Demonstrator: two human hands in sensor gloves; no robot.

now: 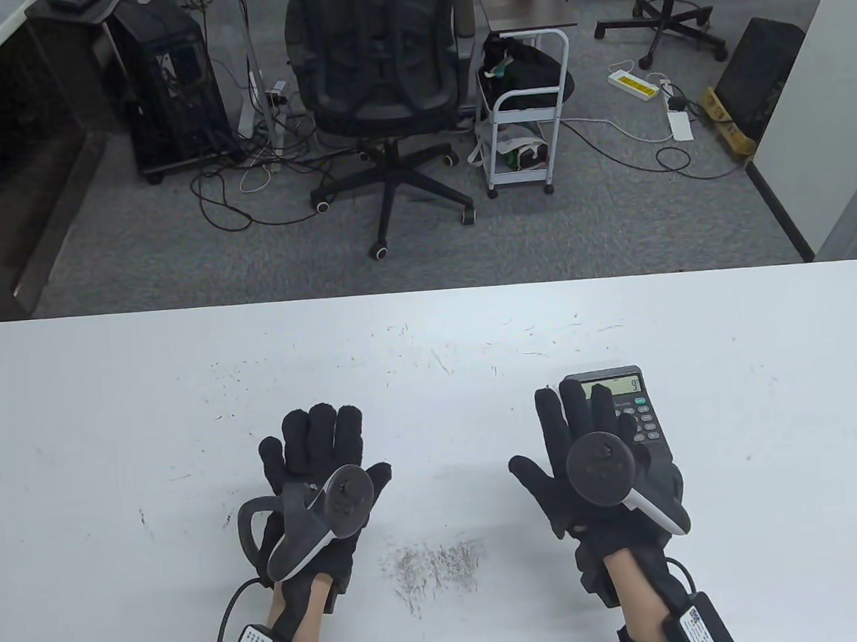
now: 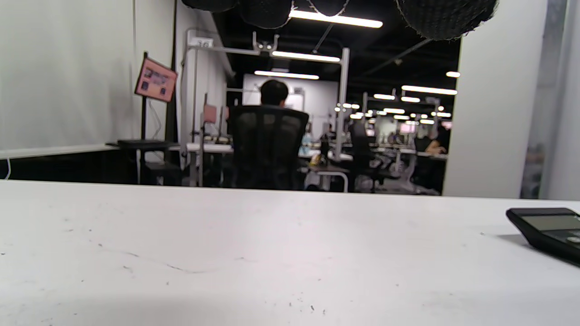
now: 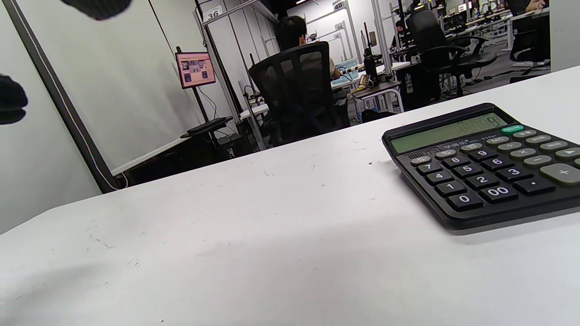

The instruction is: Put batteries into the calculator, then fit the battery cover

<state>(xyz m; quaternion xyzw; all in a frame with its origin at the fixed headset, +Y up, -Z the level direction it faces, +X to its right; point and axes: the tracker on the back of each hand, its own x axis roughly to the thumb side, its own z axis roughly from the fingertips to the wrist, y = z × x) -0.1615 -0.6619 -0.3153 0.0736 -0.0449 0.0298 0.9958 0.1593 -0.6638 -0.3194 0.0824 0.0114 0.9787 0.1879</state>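
A black calculator (image 1: 632, 409) lies face up on the white table (image 1: 111, 435) at the right, its display lit and its keys showing. It shows large in the right wrist view (image 3: 485, 163) and at the right edge of the left wrist view (image 2: 550, 231). My right hand (image 1: 586, 434) is open and flat, fingers spread, just left of the calculator and partly in front of it in the table view; it holds nothing. My left hand (image 1: 320, 448) is open and flat over the table's middle left, empty. No loose batteries or battery cover show.
Scuff marks (image 1: 436, 561) darken the table between my hands. Beyond the table's far edge stand an office chair (image 1: 380, 80), a white trolley (image 1: 524, 128) and a computer tower (image 1: 172, 82) on the floor.
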